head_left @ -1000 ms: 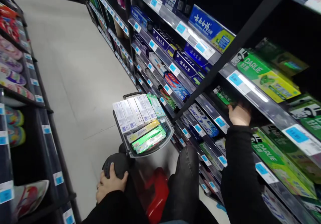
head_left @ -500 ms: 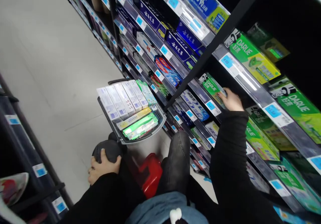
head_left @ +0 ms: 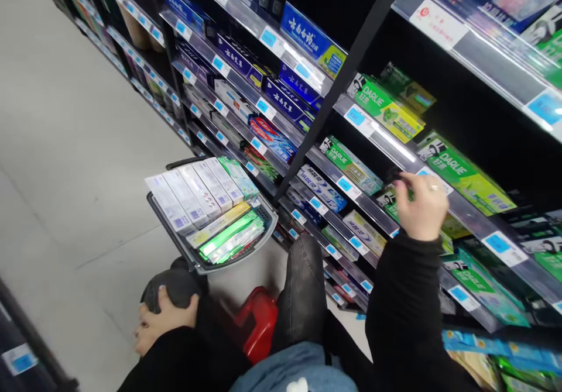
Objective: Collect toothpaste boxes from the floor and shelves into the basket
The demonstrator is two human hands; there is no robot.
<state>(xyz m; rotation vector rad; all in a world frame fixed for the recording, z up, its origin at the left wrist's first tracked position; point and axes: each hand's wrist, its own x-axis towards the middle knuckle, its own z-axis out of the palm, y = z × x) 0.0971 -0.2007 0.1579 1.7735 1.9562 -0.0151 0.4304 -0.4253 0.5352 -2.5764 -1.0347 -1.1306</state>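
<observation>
My left grip [head_left: 167, 325] rests spread over my knee [head_left: 172, 281], holding no goods. My right grip [head_left: 420, 205] has just come away from the green Darlie box [head_left: 351, 164]; its fingers are curled narrow, I see nothing inside, but whether they meet the thumb I cannot tell. Farther, the box lies released at the front of its shelf [head_left: 371, 207].

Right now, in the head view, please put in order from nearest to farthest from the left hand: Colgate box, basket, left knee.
1. Left knee: under the left hand, touching it.
2. Basket: ahead and slightly right.
3. Colgate box: beyond the basket, farther right.
</observation>
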